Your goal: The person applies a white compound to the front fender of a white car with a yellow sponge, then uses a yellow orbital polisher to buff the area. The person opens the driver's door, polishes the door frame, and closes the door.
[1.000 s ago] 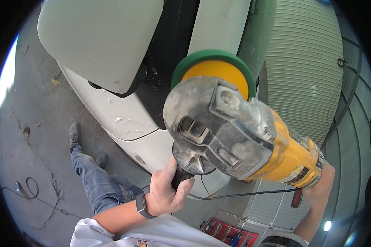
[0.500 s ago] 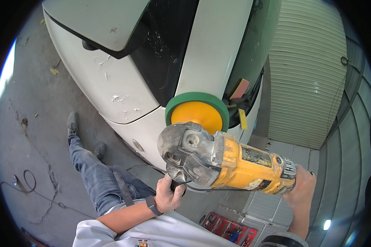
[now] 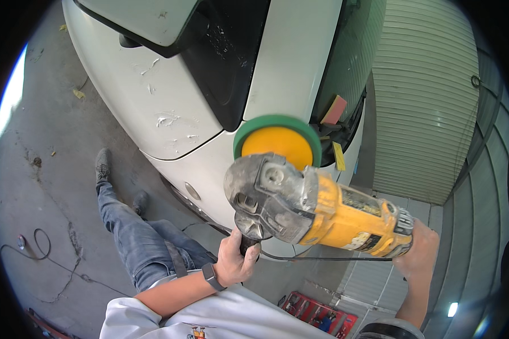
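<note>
1. The polisher (image 3: pixel 345 209), black at the head and yellow along the body, is held over the front corner of the white car (image 3: pixel 288 62).
2. Its green pad (image 3: pixel 316 135), with a yellow backing (image 3: pixel 277 146), overlaps the car near the windshield's lower corner; whether they touch, I cannot tell.
3. The left hand (image 3: pixel 236 263), beside the car's front, is curled around the black side handle (image 3: pixel 246 244) under the polisher's head.
4. The right hand (image 3: pixel 421 248), out past the car's front, is closed around the rear end of the polisher's body.
5. A black cord (image 3: pixel 333 259) runs below the polisher, in front of the car.
6. White smears (image 3: pixel 167 120) mark the car's door, below its mirror (image 3: pixel 147 17).
7. A pink block (image 3: pixel 334 110) and a yellow block (image 3: pixel 338 156) lie on the car at the windshield's base.
8. A red tool tray (image 3: pixel 351 320) sits beyond the car's front.
</note>
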A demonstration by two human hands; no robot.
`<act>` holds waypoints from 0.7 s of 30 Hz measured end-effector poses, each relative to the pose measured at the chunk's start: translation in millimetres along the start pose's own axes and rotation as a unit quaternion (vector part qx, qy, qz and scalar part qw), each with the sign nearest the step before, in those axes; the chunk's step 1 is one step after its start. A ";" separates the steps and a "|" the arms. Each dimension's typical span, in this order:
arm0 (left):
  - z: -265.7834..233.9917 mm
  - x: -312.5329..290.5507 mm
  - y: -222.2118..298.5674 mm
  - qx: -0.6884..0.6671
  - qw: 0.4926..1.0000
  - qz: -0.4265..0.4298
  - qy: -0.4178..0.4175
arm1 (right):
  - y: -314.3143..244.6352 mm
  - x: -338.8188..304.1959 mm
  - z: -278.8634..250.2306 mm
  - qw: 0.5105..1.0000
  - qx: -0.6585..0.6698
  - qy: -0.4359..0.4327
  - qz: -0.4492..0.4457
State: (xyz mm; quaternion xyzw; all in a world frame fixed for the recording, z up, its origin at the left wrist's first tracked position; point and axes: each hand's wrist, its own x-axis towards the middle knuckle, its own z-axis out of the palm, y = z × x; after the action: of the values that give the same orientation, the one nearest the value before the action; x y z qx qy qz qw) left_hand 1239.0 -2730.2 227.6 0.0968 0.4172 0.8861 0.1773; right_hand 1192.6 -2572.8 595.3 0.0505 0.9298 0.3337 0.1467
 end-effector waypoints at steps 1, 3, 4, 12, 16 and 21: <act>2.2 -12.9 -3.8 0.010 1.000 -0.017 0.009 | -2.8 -2.5 5.5 1.000 -0.005 -0.028 0.000; 1.3 -36.4 -13.3 0.008 0.998 -0.061 0.019 | -9.7 -8.2 16.6 0.997 -0.001 -0.078 -0.009; -2.3 -45.1 -17.6 -0.006 0.997 -0.072 0.018 | -12.9 -11.6 20.9 0.997 0.008 -0.078 -0.010; -40.3 -51.1 19.3 0.118 0.988 -0.090 -0.049 | -24.8 -59.1 37.8 0.995 0.083 -0.054 0.015; -55.2 -29.0 63.7 0.183 0.978 -0.076 -0.071 | -41.7 -86.8 54.2 0.981 0.183 -0.050 0.038; -83.0 -29.4 129.7 0.318 0.933 -0.161 -0.052 | -84.8 -110.0 105.5 0.939 0.305 -0.150 0.055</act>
State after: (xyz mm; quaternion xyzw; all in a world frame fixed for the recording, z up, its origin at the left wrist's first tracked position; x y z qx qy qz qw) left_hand 1209.2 -2876.7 274.6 0.1250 0.6773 0.6604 0.2993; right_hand 1330.0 -2595.5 490.3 0.1938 0.9499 0.0299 0.2436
